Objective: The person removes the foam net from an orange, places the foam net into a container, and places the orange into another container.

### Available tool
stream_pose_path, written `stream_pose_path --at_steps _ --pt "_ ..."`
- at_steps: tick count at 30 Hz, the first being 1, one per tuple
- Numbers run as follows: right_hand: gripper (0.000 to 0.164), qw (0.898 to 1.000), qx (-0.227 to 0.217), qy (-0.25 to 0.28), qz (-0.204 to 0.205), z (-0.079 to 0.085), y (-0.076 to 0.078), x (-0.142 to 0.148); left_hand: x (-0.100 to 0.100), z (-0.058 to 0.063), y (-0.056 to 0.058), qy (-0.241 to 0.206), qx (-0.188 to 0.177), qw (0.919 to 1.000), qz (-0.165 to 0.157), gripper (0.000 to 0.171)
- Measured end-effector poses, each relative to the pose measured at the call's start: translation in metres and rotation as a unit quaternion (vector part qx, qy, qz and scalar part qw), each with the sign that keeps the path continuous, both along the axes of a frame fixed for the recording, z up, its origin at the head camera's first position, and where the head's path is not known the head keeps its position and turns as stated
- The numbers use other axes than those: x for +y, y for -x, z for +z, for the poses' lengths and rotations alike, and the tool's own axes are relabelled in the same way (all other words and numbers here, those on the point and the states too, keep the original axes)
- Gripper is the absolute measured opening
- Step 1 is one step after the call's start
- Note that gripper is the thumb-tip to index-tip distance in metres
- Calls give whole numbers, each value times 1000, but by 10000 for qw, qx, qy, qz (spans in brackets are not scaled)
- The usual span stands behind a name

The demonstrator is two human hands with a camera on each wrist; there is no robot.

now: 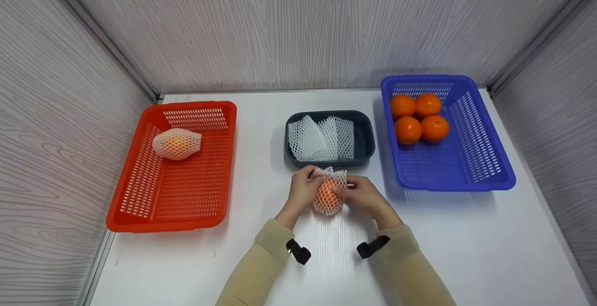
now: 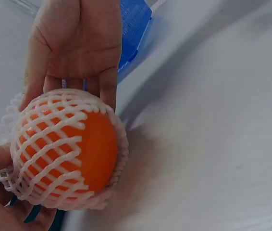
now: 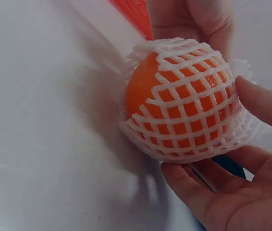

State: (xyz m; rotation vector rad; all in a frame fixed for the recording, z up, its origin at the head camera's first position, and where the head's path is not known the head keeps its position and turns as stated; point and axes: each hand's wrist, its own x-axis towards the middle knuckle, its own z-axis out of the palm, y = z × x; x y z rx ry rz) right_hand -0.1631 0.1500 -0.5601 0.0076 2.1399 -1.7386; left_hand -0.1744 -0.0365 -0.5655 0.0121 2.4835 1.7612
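Between the two hands is an orange (image 1: 329, 198) inside a white foam net sleeve (image 2: 54, 142). The net wraps most of the fruit, while a bare patch of orange peel shows at one end in both wrist views. My left hand (image 1: 303, 188) grips the netted orange from the left, close to the net's gathered upper end. From the other side my right hand (image 1: 367, 197) holds it, thumb (image 3: 261, 103) on the net and fingers curved beneath. The bundle is just in front of a dark teal box (image 1: 367, 133) with several flat foam nets (image 1: 308, 140) inside.
At the left is a red basket (image 1: 186, 224) with one net-wrapped orange (image 1: 177, 144) in it. A blue basket (image 1: 454, 187) stands at the right, several bare oranges (image 1: 434, 128) grouped in its far left part. Wood-grain panels (image 1: 270, 31) enclose the white table's back and sides.
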Motion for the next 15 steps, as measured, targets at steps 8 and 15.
stream_pose_path --at_steps 8,15 --pt "11 9965 166 -186 -798 6 4 -10 -2 2 -2 -212 -124 9996 171 21" --pt "8 9895 873 -715 -907 7 8 -17 -13 1 -7 -457 -754 9951 -454 38"
